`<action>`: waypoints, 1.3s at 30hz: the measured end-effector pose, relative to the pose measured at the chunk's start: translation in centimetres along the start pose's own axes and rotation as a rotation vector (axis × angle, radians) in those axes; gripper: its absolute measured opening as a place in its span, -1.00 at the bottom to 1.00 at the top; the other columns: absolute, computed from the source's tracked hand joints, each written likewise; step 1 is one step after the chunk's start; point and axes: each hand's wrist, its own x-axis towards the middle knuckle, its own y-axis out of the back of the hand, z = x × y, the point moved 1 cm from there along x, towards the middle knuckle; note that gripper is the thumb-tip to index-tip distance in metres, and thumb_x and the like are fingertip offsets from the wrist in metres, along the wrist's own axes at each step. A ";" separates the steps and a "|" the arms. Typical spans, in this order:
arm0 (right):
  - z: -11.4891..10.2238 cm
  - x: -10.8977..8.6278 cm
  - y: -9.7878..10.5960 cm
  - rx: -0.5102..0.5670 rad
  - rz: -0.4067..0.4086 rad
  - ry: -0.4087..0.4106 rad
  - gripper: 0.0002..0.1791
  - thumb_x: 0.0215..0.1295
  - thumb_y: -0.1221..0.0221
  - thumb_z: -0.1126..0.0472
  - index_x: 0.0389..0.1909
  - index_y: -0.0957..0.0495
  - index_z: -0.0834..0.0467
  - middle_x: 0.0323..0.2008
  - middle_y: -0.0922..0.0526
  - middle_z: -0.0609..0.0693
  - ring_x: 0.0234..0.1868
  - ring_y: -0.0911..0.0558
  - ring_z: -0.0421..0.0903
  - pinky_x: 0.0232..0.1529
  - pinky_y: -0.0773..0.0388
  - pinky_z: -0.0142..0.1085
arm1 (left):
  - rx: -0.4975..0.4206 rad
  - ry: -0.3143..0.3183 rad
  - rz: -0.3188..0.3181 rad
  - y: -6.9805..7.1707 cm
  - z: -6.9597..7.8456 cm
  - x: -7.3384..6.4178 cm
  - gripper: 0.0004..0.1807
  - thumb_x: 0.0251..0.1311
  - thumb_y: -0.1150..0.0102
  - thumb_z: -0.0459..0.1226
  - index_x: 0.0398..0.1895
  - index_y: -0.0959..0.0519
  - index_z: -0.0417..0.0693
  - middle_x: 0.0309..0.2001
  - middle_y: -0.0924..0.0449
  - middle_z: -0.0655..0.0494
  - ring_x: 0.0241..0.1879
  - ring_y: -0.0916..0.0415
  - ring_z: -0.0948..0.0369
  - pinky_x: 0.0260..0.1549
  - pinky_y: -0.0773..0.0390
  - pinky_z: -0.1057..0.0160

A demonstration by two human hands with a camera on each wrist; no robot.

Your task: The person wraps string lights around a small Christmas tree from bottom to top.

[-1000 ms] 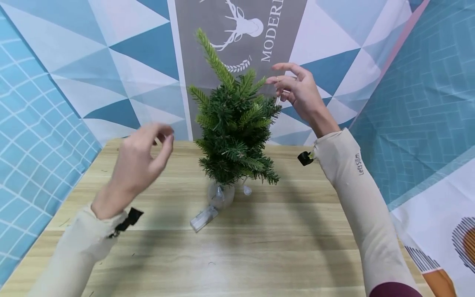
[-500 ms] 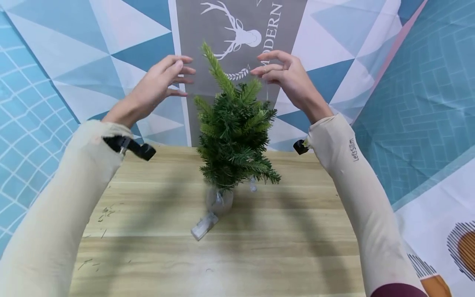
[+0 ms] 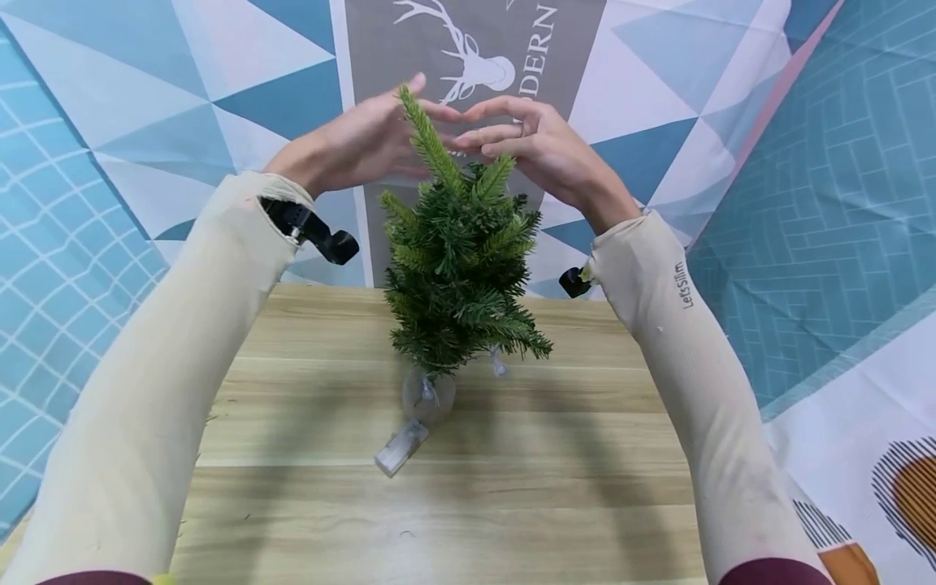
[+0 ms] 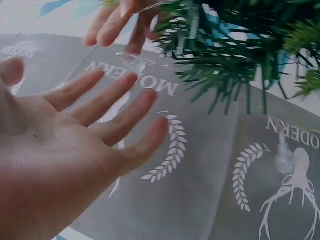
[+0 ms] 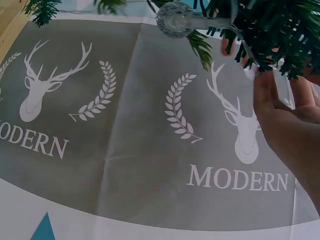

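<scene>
A small artificial Christmas tree (image 3: 461, 268) stands upright on the wooden table, its light green tip leaning left. Behind that tip, my left hand (image 3: 358, 146) reaches across with fingers extended; its palm (image 4: 65, 145) is bare in the left wrist view. My right hand (image 3: 544, 146), at the tree's upper right, has bent fingers and pinches the thin clear wire of a string of lights. A clear bulb (image 4: 135, 64) hangs by those fingers in the left wrist view. Another round clear bulb (image 5: 174, 20) sits among the needles in the right wrist view. The fingertips nearly meet behind the tree.
A clear battery box (image 3: 402, 448) lies before the tree's pale round base (image 3: 427, 398). One bulb (image 3: 499, 364) dangles under the lower right branches. A patterned cloth (image 3: 278, 65) with deer prints hangs behind the wooden table (image 3: 512, 504).
My left hand has risen from the tree's lower left to behind its tip, fingers straightening. My right hand has shifted left and slightly up, towards the left hand.
</scene>
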 end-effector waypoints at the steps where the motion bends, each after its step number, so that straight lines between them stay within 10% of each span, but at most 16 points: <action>1: 0.0 0.0 0.0 0.002 0.002 -0.001 -0.57 0.34 -0.09 0.53 0.22 -0.38 0.40 -0.03 -0.70 0.23 0.21 -0.54 0.16 0.28 -0.31 -0.13 | 0.045 0.031 -0.007 -0.2 -0.1 0.2 -0.31 0.53 0.35 0.15 0.53 -0.11 -0.05 0.52 -0.08 -0.15 0.51 -0.01 -0.06 0.48 0.07 -0.11; 8: 0.1 -0.5 -0.1 0.031 0.043 -0.001 -0.63 0.36 -0.07 0.53 0.17 -0.44 0.36 -0.09 -0.71 0.26 0.16 -0.55 0.18 0.28 -0.36 -0.17 | 0.132 0.041 0.143 -0.1 -0.8 0.0 -0.71 0.48 0.02 -0.32 0.13 -0.48 -0.31 0.05 -0.47 -0.11 0.11 -0.44 0.04 0.28 -0.38 0.13; 12: 0.1 -0.7 -0.1 0.026 0.104 -0.017 -0.69 0.36 -0.11 0.51 0.10 -0.50 0.36 -0.14 -0.72 0.24 0.06 -0.61 0.15 0.06 -0.54 -0.22 | -0.040 -0.027 0.232 1.5 -0.4 -1.2 -0.62 0.47 -0.04 -0.08 -0.15 -0.45 -0.31 -0.26 -0.40 -0.04 -0.22 -0.38 0.08 -0.02 -0.51 0.18; 17: 0.4 -1.0 0.3 -0.034 0.167 -0.054 -0.72 0.37 -0.10 0.50 0.08 -0.50 0.40 -0.16 -0.72 0.23 -0.14 -0.64 0.07 -0.31 -0.56 -0.31 | -0.319 -0.051 0.109 3.5 -0.8 -3.7 -0.05 0.32 0.21 0.36 0.35 -0.26 -0.33 -0.09 -0.47 -0.27 -0.23 -0.43 -0.01 -0.15 -0.47 0.09; 23: 1.5 -1.4 0.7 -0.173 0.175 -0.097 -0.76 0.37 -0.12 0.47 0.03 -0.55 0.34 -0.24 -0.73 0.16 -0.43 -0.59 -0.04 -0.41 -0.55 -0.31 | -0.366 0.019 -0.081 4.6 -2.2 -5.4 0.04 0.30 0.30 0.41 0.45 -0.11 -0.32 0.04 -0.45 -0.37 -0.17 -0.48 -0.07 -0.07 -0.50 0.00; 27: 2.3 -1.5 0.9 -0.317 0.168 -0.114 -0.77 0.38 -0.10 0.43 -0.02 -0.61 0.21 -0.34 -0.73 0.06 -0.50 -0.52 -0.12 -0.58 -0.39 -0.41 | -0.299 0.084 -0.102 4.8 -3.6 -6.1 -0.06 0.39 0.36 0.33 0.41 -0.14 -0.35 -0.05 -0.54 -0.27 -0.18 -0.52 -0.05 -0.03 -0.54 -0.03; 33: 3.6 -1.9 0.9 -0.289 0.163 -0.179 -0.85 0.42 -0.07 0.40 -0.34 -0.56 0.19 -0.44 -0.62 -0.09 -0.66 -0.30 -0.25 -0.61 -0.22 -0.46 | -0.023 0.191 0.041 4.1 -5.7 -6.5 -0.43 0.55 0.22 0.02 0.13 -0.48 -0.35 -0.28 -0.55 -0.02 -0.32 -0.55 0.15 -0.11 -0.63 0.11; 37: 4.3 -2.5 1.2 -0.275 0.162 -0.317 -0.69 0.38 0.13 0.50 -0.07 -0.57 0.33 -0.06 -0.58 0.07 -0.14 -0.55 -0.18 0.03 -0.45 -0.41 | 0.143 0.191 0.118 3.4 -6.9 -6.5 -0.57 0.54 0.11 -0.10 -0.04 -0.55 -0.34 -0.34 -0.49 0.02 -0.36 -0.50 0.17 -0.15 -0.60 0.14; 39: 4.6 -2.8 1.6 -0.289 0.160 -0.392 -0.48 0.36 0.23 0.53 0.27 -0.44 0.31 0.32 -0.41 0.09 0.07 -0.49 -0.14 -0.01 -0.44 -0.42 | 0.154 0.169 0.166 2.8 -7.4 -6.2 -0.66 0.53 0.07 -0.16 -0.09 -0.53 -0.32 -0.33 -0.50 0.01 -0.34 -0.50 0.15 -0.14 -0.59 0.15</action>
